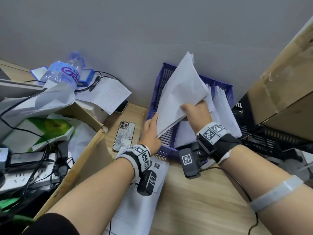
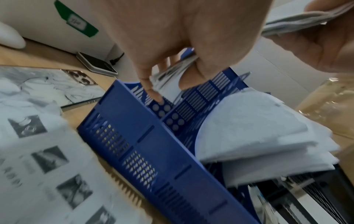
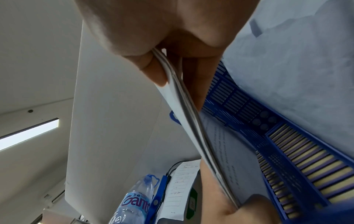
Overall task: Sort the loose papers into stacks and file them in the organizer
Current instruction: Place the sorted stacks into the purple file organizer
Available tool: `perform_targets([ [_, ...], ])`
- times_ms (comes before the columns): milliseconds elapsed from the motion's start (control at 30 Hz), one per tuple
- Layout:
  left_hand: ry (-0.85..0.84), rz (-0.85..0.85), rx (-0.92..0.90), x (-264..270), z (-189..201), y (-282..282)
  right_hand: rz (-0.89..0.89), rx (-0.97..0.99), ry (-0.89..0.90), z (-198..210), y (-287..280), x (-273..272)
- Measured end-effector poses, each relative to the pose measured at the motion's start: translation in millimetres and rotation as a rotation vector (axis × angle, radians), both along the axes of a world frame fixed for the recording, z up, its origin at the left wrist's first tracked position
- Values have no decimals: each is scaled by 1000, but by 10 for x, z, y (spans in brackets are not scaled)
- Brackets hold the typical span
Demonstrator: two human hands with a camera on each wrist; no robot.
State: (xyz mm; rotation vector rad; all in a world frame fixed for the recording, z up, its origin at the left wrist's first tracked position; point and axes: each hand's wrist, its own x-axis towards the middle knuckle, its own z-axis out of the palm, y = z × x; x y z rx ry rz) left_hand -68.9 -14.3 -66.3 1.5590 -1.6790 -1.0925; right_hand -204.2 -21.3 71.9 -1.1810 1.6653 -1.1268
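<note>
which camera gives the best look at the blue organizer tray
The head view: it shows the whole blue organizer tray against the wall, with its papers. The left wrist view shows only its near side wall and slotted dividers, blurred. The right wrist view shows just a slotted section behind the paper stack.

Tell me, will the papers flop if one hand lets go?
Probably. The papers already bow between the right hand and left hand, so they look floppy. The loose edges fan apart, so sheets might slip out.

Your organizer (image 1: 227, 89) sits at twelve o'clock against the wall (image 1: 152, 28), papers (image 1: 223, 107) in it. The phone (image 1: 124, 136) lies just left; the bottle (image 1: 63, 73) is at ten o'clock, boxes (image 1: 288, 82) at two.
</note>
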Motion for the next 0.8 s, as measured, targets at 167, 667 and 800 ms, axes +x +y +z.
perform_targets([
  [167,-220,86,44,122,111,-312,83,23,114,63,-240,160],
  [667,-239,133,241,234,-103,-297,442,244,469,-689,-331,663],
  [800,-133,307,234,405,-208,-199,455,256,494,-762,-242,666],
])
